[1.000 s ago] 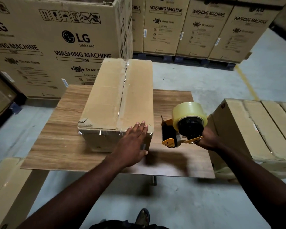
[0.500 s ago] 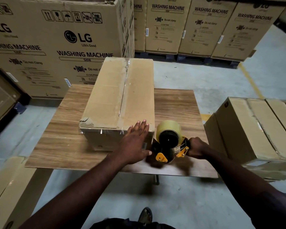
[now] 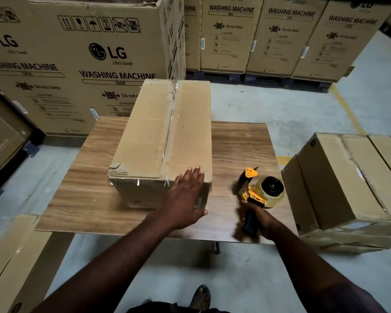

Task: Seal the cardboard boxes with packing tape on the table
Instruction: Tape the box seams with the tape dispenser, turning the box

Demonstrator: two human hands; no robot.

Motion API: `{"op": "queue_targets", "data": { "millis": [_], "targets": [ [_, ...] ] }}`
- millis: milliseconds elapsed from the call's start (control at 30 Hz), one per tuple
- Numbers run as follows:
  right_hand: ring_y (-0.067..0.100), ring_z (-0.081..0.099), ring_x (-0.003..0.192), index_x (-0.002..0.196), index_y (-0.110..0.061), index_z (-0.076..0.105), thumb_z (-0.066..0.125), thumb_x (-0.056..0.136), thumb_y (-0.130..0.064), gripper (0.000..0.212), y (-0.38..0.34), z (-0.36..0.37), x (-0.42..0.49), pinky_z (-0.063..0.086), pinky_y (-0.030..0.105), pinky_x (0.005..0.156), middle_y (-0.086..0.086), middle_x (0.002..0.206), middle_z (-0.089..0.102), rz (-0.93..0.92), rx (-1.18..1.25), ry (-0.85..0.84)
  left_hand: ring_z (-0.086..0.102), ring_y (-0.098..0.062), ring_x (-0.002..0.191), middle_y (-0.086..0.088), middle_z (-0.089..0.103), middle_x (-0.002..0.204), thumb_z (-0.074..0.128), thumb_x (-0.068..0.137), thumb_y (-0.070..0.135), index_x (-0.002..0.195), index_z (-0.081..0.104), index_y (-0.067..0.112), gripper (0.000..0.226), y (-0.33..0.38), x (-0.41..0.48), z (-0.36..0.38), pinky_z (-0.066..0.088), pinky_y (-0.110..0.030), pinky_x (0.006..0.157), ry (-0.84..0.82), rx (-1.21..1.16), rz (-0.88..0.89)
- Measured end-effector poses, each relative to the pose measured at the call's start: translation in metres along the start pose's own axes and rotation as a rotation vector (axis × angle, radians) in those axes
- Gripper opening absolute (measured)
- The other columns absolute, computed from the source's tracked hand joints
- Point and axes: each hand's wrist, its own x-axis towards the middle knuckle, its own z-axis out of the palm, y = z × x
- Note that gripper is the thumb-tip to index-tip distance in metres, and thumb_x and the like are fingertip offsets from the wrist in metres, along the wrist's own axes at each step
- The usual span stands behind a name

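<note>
Head view: one box [image 3: 165, 136] lies lengthwise on the wooden surface [image 3: 239, 141], its long top seam running away from the person. A strip of clear tape [image 3: 171, 123] covers that seam from the far edge to the near one and folds down over the near face, where its end shines.

The left hand [image 3: 185, 197] lies flat on the box's near right corner, fingers [image 3: 195, 175] straight and together. The palm is against the near face and the tips reach onto the top. It holds nothing.

The right hand [image 3: 262, 220] is curled round the black handle of the tape gun [image 3: 260, 190]. The gun is low at the surface to the right of the box and apart from it, roll facing up and yellow blade guard pointing away. This part is blurred, so I cannot tell whether the gun rests on the wood or hangs just above it.

As I judge it, the top seam of this box is done and the step in hand is the finish: pressing the tape end home while the gun is out of the way. Whether the underside is sealed cannot be seen.

Next would be rubbing the strip flat along the near edge, then clearing this box off. More boxes [image 3: 352, 177] are stacked just to the right of the surface and may be next. Moving the box needs both hands, so the gun would have to be let go first.
</note>
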Motion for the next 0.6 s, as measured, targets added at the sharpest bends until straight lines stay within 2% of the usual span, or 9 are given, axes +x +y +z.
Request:
{"op": "queue_targets", "data": {
  "millis": [100, 167, 200, 267, 300, 367, 467, 533, 600],
  "targets": [
    [0.032, 0.070, 0.078, 0.096, -0.014, 0.060, 0.040, 0.097, -0.070, 0.059, -0.019, 0.006, -0.022, 0.055, 0.031, 0.066, 0.017, 0.098, 0.072, 0.004, -0.669, 0.003, -0.022, -0.015, 0.150, 0.003, -0.026, 0.162, 0.057, 0.092, 0.060, 0.159, -0.012, 0.017, 0.106, 0.000, 0.000, 0.000, -0.011, -0.034, 0.121, -0.008, -0.008, 0.004],
    [0.031, 0.072, 0.089, 0.082, -0.017, 0.058, 0.028, 0.099, -0.072, 0.064, -0.040, 0.019, -0.045, 0.053, 0.032, 0.077, 0.014, 0.103, 0.074, -0.201, -1.194, 0.110, -0.024, -0.013, 0.148, 0.004, -0.028, 0.159, 0.057, 0.091, 0.061, 0.159, -0.012, 0.017, 0.106, -0.001, 0.001, 0.002, -0.009, -0.036, 0.123, -0.001, -0.007, 0.007],
    [0.031, 0.070, 0.095, 0.080, -0.018, 0.056, 0.028, 0.098, -0.073, 0.065, -0.048, 0.029, -0.052, 0.051, 0.034, 0.082, 0.013, 0.103, 0.073, -0.376, -1.255, 0.158, -0.023, -0.014, 0.149, 0.004, -0.027, 0.159, 0.057, 0.091, 0.061, 0.160, -0.011, 0.017, 0.106, -0.002, 0.001, 0.003, -0.007, -0.037, 0.125, 0.002, -0.007, 0.011],
    [0.030, 0.066, 0.105, 0.092, -0.014, 0.060, 0.032, 0.094, -0.075, 0.067, -0.055, 0.054, -0.062, 0.048, 0.040, 0.092, 0.013, 0.107, 0.069, -0.689, -0.898, 0.037, -0.019, -0.017, 0.152, 0.003, -0.025, 0.162, 0.056, 0.091, 0.062, 0.160, -0.009, 0.017, 0.105, -0.003, 0.001, 0.005, -0.004, -0.040, 0.126, 0.009, -0.017, 0.018],
    [0.025, 0.062, 0.117, 0.109, -0.017, 0.062, 0.034, 0.093, -0.076, 0.067, -0.053, 0.070, -0.065, 0.046, 0.040, 0.100, 0.009, 0.118, 0.067, -0.747, -0.620, -0.068, -0.018, -0.017, 0.152, 0.002, -0.024, 0.163, 0.055, 0.091, 0.063, 0.160, -0.008, 0.018, 0.104, -0.004, 0.001, 0.006, -0.004, -0.039, 0.126, 0.015, -0.027, 0.018],
    [0.008, 0.044, 0.139, 0.145, -0.029, 0.046, 0.032, 0.092, -0.078, 0.074, -0.037, 0.102, -0.066, 0.037, 0.035, 0.115, -0.008, 0.147, 0.052, -0.775, -0.273, -0.228, -0.017, -0.017, 0.153, 0.001, -0.021, 0.165, 0.051, 0.092, 0.066, 0.161, -0.008, 0.018, 0.102, -0.004, 0.001, 0.006, -0.008, -0.037, 0.124, 0.032, -0.051, 0.023],
    [0.001, 0.021, 0.151, 0.161, -0.023, 0.021, 0.032, 0.093, -0.079, 0.088, -0.004, 0.141, -0.066, 0.018, 0.030, 0.125, -0.012, 0.165, 0.026, -0.842, -0.162, -0.206, -0.018, -0.016, 0.153, 0.001, -0.021, 0.165, 0.050, 0.093, 0.066, 0.160, -0.008, 0.018, 0.101, -0.004, 0.000, 0.004, -0.006, -0.038, 0.125, 0.019, -0.034, 0.027],
    [0.000, 0.019, 0.152, 0.161, -0.023, 0.020, 0.033, 0.095, -0.075, 0.085, 0.006, 0.152, -0.069, 0.015, 0.031, 0.127, -0.011, 0.166, 0.023, -0.837, -0.090, -0.163, -0.019, -0.015, 0.152, 0.002, -0.021, 0.165, 0.048, 0.092, 0.068, 0.160, -0.009, 0.019, 0.101, -0.006, 0.000, 0.003, -0.007, -0.036, 0.125, 0.006, -0.035, 0.029],
    [0.001, 0.021, 0.151, 0.160, -0.025, 0.023, 0.034, 0.095, -0.072, 0.081, 0.004, 0.154, -0.071, 0.015, 0.033, 0.127, -0.011, 0.165, 0.026, -0.815, 0.001, -0.172, -0.019, -0.013, 0.152, 0.004, -0.019, 0.165, 0.032, 0.085, 0.079, 0.160, -0.008, 0.021, 0.104, -0.008, 0.001, 0.004, -0.010, -0.033, 0.123, 0.002, -0.066, 0.030]
  ]
}}
